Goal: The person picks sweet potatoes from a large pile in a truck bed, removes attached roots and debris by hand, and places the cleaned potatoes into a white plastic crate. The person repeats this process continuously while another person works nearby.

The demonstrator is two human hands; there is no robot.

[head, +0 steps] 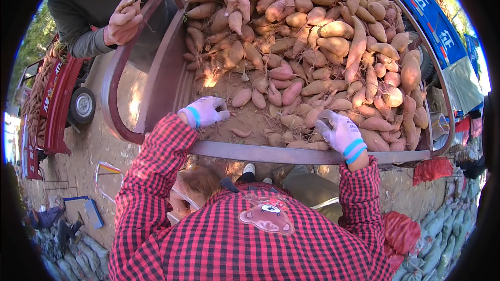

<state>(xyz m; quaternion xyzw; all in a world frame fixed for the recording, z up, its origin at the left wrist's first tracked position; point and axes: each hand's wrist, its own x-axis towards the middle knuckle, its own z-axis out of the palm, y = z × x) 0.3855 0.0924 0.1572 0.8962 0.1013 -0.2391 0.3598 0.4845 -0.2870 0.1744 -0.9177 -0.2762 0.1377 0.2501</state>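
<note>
A large heap of sweet potatoes (336, 47) fills most of a metal cart bed with a rail (265, 153) along its near side. My left hand (207, 112), in a pale glove with a blue cuff, is above the soil-covered bed floor at the near left, fingers curled and apart, with nothing seen in it. A small sweet potato (240, 132) lies on the floor to its lower right. My right hand (339, 129), gloved alike, is over the near edge of the heap, thumb and fingers apart, close to some rooty sweet potatoes; I see nothing gripped.
Across the bed's left side, a co-worker's one hand (239, 2) reaches into the heap and the other (124, 22) holds a small piece. A red truck (58, 101) stands at left, a blue truck (429, 15) at right. Filled sacks (445, 234) lie at lower right.
</note>
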